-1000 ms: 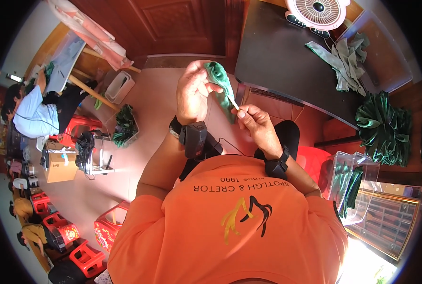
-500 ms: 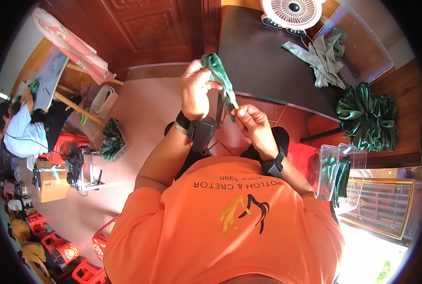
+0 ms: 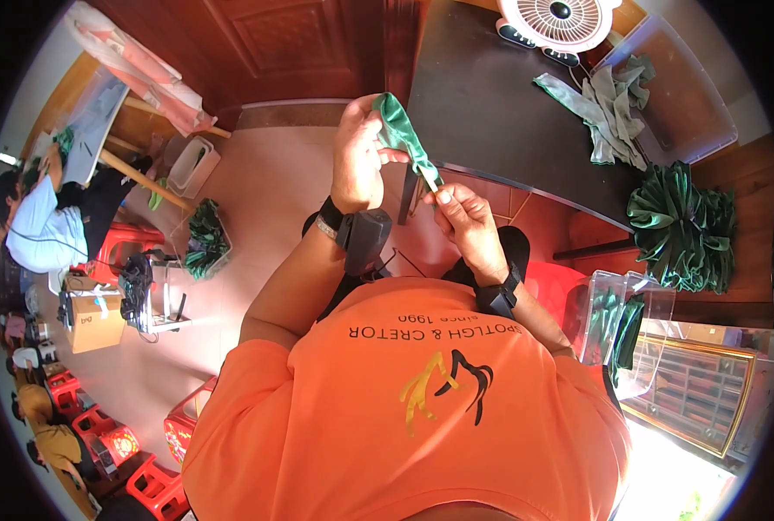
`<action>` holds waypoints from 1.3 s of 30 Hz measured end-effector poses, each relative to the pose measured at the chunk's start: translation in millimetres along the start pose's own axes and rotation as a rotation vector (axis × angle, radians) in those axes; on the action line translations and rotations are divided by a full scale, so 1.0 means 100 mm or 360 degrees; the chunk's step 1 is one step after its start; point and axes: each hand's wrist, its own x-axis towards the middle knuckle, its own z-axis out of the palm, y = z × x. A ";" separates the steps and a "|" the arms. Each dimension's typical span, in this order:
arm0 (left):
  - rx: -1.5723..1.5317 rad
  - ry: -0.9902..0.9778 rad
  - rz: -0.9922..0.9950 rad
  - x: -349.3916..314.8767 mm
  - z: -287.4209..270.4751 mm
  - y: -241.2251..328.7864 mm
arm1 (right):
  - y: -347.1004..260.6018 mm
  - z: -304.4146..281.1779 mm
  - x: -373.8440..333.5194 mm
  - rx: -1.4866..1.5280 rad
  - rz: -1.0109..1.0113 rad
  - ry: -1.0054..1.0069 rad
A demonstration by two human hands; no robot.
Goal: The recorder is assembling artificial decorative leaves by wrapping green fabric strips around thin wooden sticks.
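A shiny green fabric strip (image 3: 402, 130), velvet-like, stretches between my two hands above the floor, in front of the dark table. My left hand (image 3: 358, 156) holds its wide, folded upper end, with the thumb against the cloth and some fingers hidden behind it. Lower and to the right, my right hand (image 3: 467, 221) pinches the narrow end between thumb and forefinger. A thin pale piece (image 3: 430, 177) shows along the cloth just above that pinch; I cannot tell what it is.
On the dark table (image 3: 500, 113) are a fan (image 3: 561, 13), grey-green cloth strips (image 3: 608, 113) and a big green fabric bundle (image 3: 684, 226). A clear bin (image 3: 608, 326) with green pieces stands at right. At left, a person (image 3: 46, 230) sits working near a box of green cloth (image 3: 206, 239).
The view has shifted slightly. The strip is now pulled straighter between my hands, and the pale piece at its lower end shows more. Both hands keep their hold.
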 end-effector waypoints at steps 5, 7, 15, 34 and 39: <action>0.0070 -0.0075 -0.0132 0.01 -0.20 -0.14 | -0.03 0.04 0.01 -0.0112 -0.0095 -0.0047; 0.0026 -0.0052 -0.0117 -0.03 -0.21 -0.17 | -0.02 0.05 -0.02 -0.0197 -0.0156 -0.0047; -0.0073 -0.0196 -0.0307 -0.14 -0.20 -0.17 | 0.06 -0.21 -0.16 0.0102 -0.0027 -0.0062; 0.0053 -0.0237 -0.0275 -0.16 -0.09 -0.12 | 0.03 -0.11 -0.24 -0.0128 -0.0173 0.0205; -0.0026 -0.0148 -0.0226 -0.18 -0.12 -0.18 | 0.15 -0.06 -0.24 0.0415 0.0037 0.0115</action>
